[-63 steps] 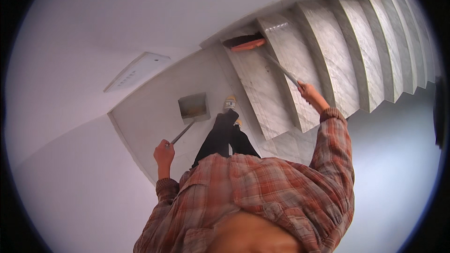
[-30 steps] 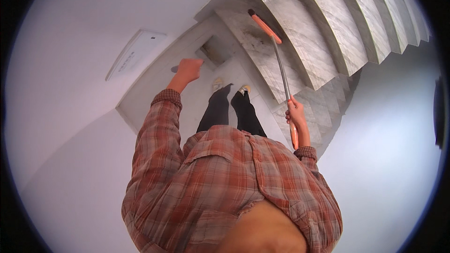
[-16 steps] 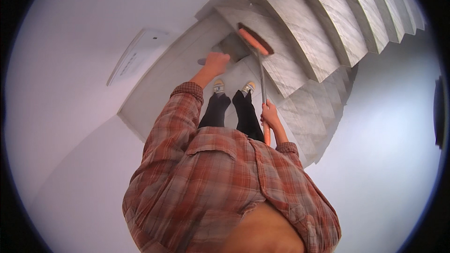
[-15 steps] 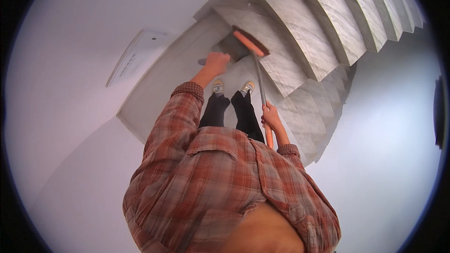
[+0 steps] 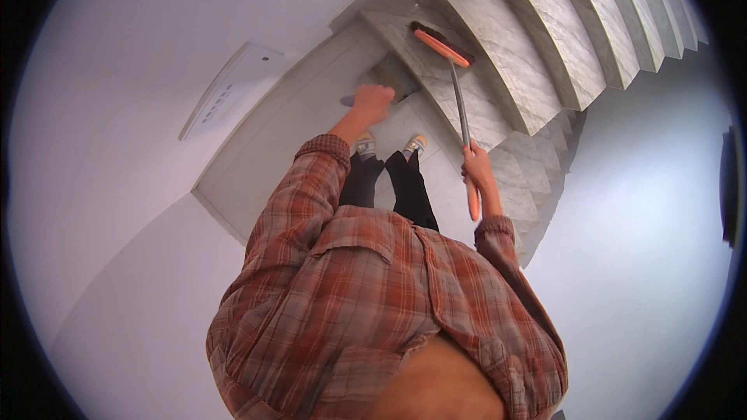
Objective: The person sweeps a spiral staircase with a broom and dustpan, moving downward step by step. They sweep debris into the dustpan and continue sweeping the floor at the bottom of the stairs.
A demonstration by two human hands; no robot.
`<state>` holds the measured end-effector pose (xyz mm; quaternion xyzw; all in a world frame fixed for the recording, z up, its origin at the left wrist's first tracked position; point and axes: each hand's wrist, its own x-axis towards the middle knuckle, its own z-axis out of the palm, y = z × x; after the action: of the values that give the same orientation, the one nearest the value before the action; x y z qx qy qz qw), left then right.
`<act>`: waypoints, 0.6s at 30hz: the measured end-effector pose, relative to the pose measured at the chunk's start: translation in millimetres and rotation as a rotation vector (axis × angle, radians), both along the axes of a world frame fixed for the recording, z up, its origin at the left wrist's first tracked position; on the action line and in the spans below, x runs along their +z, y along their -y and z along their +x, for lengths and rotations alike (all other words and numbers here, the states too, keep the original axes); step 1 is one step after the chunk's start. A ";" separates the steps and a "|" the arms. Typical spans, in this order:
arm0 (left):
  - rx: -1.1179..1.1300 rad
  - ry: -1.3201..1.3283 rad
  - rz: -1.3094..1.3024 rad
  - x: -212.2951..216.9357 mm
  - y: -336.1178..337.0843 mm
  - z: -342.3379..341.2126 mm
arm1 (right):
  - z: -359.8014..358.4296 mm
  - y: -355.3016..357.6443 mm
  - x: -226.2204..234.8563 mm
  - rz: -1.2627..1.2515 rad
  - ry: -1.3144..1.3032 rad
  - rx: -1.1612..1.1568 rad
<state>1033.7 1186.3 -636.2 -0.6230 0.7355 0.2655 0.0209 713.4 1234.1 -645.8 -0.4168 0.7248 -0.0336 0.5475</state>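
At the person's right side, the right hand [image 5: 476,165] is closed around the handle of the broom [image 5: 459,99], its orange grip projecting below. Farther out, the left hand [image 5: 375,103] is a fist on the grey handle [image 5: 346,100] of the dustpan [image 5: 397,75], which sits partly hidden beside a step [image 5: 428,70]; the broom head [image 5: 441,47] lies over that step.

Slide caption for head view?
Right-hand grip on an orange-headed, silver-poled broom at a marbled grey step; left-hand grip on the handle of a grey dustpan.

Dustpan [image 5: 398,76] partly behind the left hand [image 5: 375,103], its handle [image 5: 347,101] mostly hidden.
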 end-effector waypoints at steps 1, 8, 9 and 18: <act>-0.011 0.008 0.044 1.3 0.2 0.7 | 6.3 -1.0 -17.1 -0.024 -0.036 0.023; 0.066 0.033 0.019 -14.7 -22.8 21.3 | 28.6 -79.0 23.1 0.208 0.118 -0.109; 0.070 0.033 0.024 -17.8 -28.2 29.4 | 24.4 -77.7 43.6 0.248 0.146 -0.103; 0.264 0.100 -0.006 -6.4 -135.2 106.5 | 89.6 -30.6 77.0 0.352 0.406 -0.135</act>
<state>1140.2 1321.6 -642.5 -0.7268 0.6460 0.2323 0.0208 803.0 1264.6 -568.8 -0.2508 0.6213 -0.0265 0.7419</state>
